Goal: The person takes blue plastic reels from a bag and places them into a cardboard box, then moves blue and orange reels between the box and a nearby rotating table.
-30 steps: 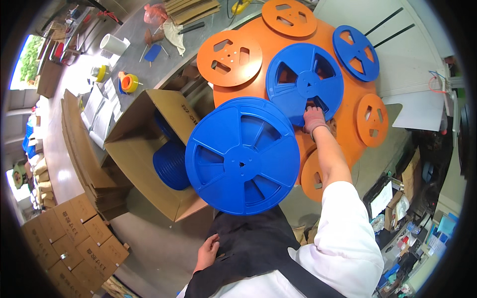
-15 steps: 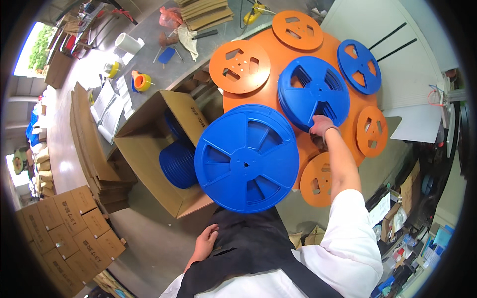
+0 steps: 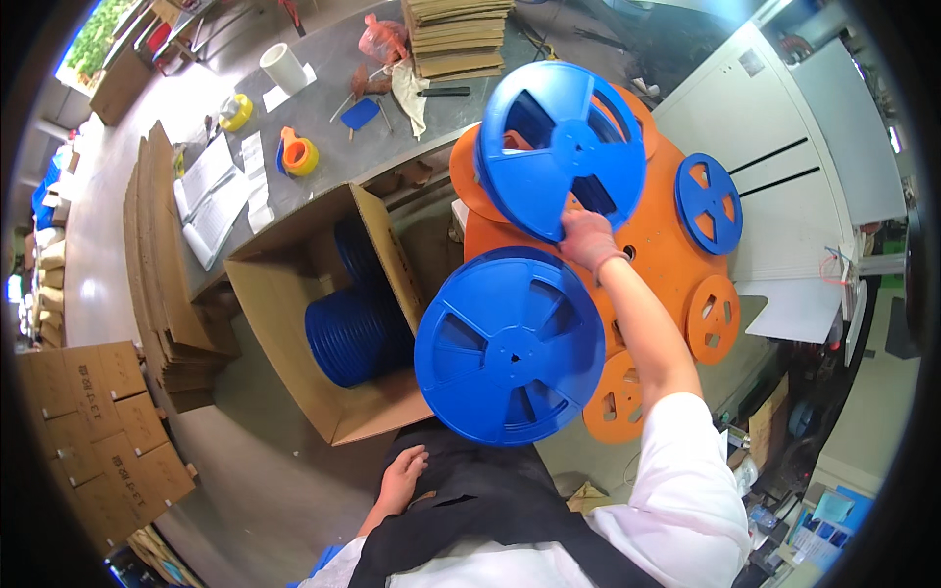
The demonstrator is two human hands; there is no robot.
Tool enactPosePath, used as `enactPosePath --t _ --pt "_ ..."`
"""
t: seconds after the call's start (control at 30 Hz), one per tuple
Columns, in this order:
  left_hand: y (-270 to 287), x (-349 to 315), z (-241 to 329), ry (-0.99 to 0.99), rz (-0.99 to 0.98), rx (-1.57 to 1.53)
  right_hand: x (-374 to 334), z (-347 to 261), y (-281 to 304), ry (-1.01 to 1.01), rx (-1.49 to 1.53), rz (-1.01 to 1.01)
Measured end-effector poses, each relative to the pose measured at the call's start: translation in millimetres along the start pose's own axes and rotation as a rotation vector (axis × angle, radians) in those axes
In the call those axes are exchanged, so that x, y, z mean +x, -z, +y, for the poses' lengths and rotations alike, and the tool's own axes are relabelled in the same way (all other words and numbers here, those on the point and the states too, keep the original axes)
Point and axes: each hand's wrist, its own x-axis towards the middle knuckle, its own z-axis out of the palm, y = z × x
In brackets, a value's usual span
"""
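The right hand (image 3: 588, 238) was closed on the lower rim of a large blue reel (image 3: 561, 147), which was held tilted up on edge, its flat spoked face turned toward the camera. The fingers were curled over the flange edge, gripping it; the reel's hub and cut-out windows were seen above the hand. The reel was of smooth, glossy moulded plastic, round, with thin flanges.

The left hand (image 3: 400, 480) was laid loosely open, fingers spread, on the dark apron (image 3: 490, 500) at the person's lap; nothing was held in it.

Behind and below the right hand, flat orange reels (image 3: 676, 245) of matte plastic were spread overlapping on the surface (image 3: 765, 294), a small orange reel (image 3: 713, 318) lying to the right of the forearm and another (image 3: 616, 400) beneath it. A small blue reel (image 3: 710, 203) was lain on the orange ones, to the right of the right hand. A second large blue reel stack (image 3: 510, 345) was placed between the two hands, just left of the right forearm, its face level and upward.

To the left of that stack, above the left hand, an open brown corrugated cardboard box (image 3: 284, 294) was seen, with more blue reels (image 3: 351, 333) stacked on edge inside it. Farther beyond, a grey surface (image 3: 323, 39) carried tape rolls (image 3: 299, 155), papers and a pile of flat cardboard (image 3: 456, 34).
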Motion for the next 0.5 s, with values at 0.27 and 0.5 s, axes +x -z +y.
enactPosePath --t 0.27,0.5 --pt "35 -8 -39 0.129 0.232 -0.165 112 -48 -50 0.066 -0.282 -0.434" --pt "30 -1 -31 0.097 0.183 -0.206 100 -57 -30 0.069 -0.267 -0.458"
